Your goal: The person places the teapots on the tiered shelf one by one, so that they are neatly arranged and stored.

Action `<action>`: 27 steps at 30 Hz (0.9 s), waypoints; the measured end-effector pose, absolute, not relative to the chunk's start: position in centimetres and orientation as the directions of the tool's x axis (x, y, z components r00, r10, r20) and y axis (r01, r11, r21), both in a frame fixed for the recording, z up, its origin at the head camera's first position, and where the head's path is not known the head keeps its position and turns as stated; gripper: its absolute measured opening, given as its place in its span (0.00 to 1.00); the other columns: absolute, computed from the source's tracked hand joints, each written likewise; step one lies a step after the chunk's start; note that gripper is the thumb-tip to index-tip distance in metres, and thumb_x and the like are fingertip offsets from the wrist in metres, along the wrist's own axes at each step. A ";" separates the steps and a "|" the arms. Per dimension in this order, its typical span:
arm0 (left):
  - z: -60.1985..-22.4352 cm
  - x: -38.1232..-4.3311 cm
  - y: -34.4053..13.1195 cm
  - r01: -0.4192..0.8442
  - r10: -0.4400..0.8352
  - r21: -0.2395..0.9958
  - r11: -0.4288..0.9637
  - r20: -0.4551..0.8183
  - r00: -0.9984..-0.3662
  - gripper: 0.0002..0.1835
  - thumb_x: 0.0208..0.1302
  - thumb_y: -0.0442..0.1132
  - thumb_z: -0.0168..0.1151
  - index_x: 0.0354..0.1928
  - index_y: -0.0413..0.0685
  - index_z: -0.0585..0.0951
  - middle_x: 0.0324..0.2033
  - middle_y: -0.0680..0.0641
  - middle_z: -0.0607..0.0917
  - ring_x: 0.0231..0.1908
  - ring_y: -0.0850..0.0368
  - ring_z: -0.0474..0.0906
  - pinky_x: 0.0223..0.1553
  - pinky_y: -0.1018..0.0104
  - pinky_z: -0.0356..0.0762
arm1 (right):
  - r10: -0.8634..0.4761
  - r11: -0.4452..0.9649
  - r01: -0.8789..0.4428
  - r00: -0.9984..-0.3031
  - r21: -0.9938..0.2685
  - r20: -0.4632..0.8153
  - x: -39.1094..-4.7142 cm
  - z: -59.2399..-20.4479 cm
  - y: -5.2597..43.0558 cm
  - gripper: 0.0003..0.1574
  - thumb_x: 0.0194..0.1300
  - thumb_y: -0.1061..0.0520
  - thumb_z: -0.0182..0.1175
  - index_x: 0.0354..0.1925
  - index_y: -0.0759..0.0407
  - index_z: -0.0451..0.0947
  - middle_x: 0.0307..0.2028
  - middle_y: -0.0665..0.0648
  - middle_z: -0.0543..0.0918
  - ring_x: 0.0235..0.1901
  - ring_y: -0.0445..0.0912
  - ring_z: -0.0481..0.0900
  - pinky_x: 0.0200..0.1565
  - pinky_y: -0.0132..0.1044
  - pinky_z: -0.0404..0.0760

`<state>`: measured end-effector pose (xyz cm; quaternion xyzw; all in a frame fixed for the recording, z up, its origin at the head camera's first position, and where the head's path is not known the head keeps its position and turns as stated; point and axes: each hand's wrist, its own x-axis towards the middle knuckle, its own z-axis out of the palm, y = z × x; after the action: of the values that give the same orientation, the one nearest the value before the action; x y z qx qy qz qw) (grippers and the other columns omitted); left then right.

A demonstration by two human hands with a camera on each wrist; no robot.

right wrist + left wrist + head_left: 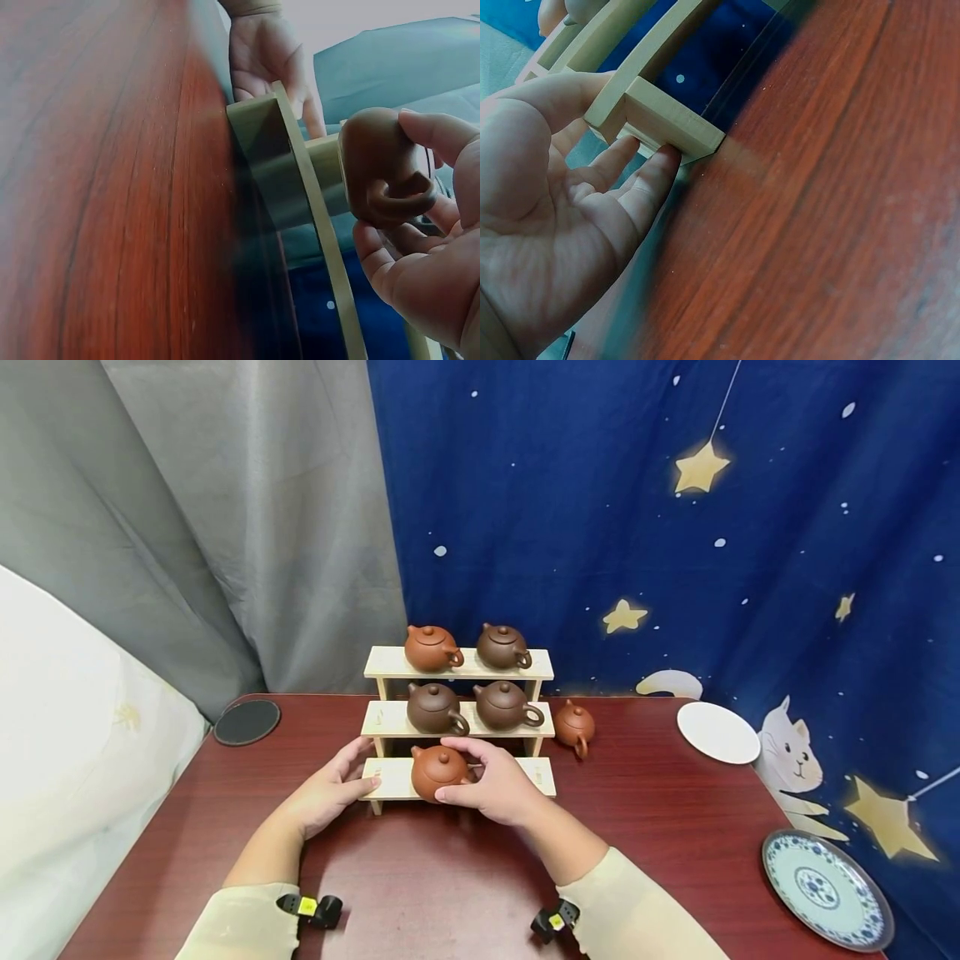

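A three-tier wooden display rack (388,781) stands at mid table. My left hand (326,791) grips the left end of its lowest tier; in the left wrist view the thumb lies over the board (634,71) and the fingertips touch the leg below. With thumb and fingers my right hand (501,783) holds an orange-brown clay teapot (435,774) at the lowest tier, its spout to the left. The right wrist view shows the handle side of this teapot (375,161), close over the board. Part of the handle is hidden by the hand in the head view.
Two dark teapots (432,710) sit on the middle tier. The top tier bears an orange-brown teapot (427,652) and a dark teapot (500,649). Right of the rack is another small teapot (575,725). A black disc (247,722), white plate (717,732) and patterned plate (817,887) lie farther out.
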<state>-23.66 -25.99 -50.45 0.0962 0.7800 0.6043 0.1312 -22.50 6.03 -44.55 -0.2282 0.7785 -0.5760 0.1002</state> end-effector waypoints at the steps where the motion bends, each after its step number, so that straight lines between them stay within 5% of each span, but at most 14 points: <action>1: -50.5 -23.6 -26.0 -0.009 0.310 0.969 0.247 -0.087 -0.947 0.51 0.76 0.43 0.68 0.87 0.43 0.45 0.86 0.35 0.48 0.85 0.32 0.45 0.58 0.86 0.68 | -0.469 0.250 -0.249 -0.876 -0.936 0.108 -22.6 -44.6 5.8 0.46 0.58 0.55 0.81 0.73 0.50 0.76 0.63 0.56 0.86 0.53 0.45 0.89 0.54 0.34 0.84; 7: -50.5 -23.6 -25.9 -0.012 0.318 0.975 0.221 -0.083 -0.944 0.51 0.76 0.41 0.67 0.87 0.43 0.44 0.86 0.35 0.48 0.85 0.32 0.45 0.58 0.85 0.70 | -0.469 0.323 -0.296 -0.875 -0.899 0.119 -23.1 -44.9 4.8 0.46 0.58 0.50 0.82 0.73 0.50 0.77 0.59 0.52 0.88 0.48 0.39 0.85 0.52 0.33 0.82; 22: -50.4 -23.6 -25.9 -0.003 0.320 0.973 0.232 -0.079 -0.944 0.52 0.75 0.42 0.68 0.87 0.44 0.45 0.86 0.35 0.48 0.85 0.31 0.47 0.58 0.84 0.71 | -0.479 0.379 -0.329 -0.869 -0.865 0.121 -23.6 -45.5 4.5 0.48 0.61 0.47 0.79 0.75 0.56 0.73 0.65 0.53 0.85 0.61 0.46 0.84 0.67 0.44 0.78; 27: -50.4 -23.6 -26.0 -0.006 0.315 0.972 0.236 -0.082 -0.946 0.51 0.75 0.42 0.68 0.87 0.44 0.45 0.86 0.35 0.49 0.85 0.31 0.47 0.58 0.84 0.71 | -0.490 0.342 -0.315 -0.864 -0.886 0.118 -23.4 -45.3 4.9 0.47 0.63 0.50 0.79 0.76 0.57 0.73 0.66 0.56 0.83 0.60 0.48 0.86 0.62 0.40 0.82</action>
<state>-23.64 -25.96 -50.45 0.0996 0.7752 0.6098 0.1315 -23.41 4.89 -45.34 -0.2469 0.8147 -0.5178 0.0846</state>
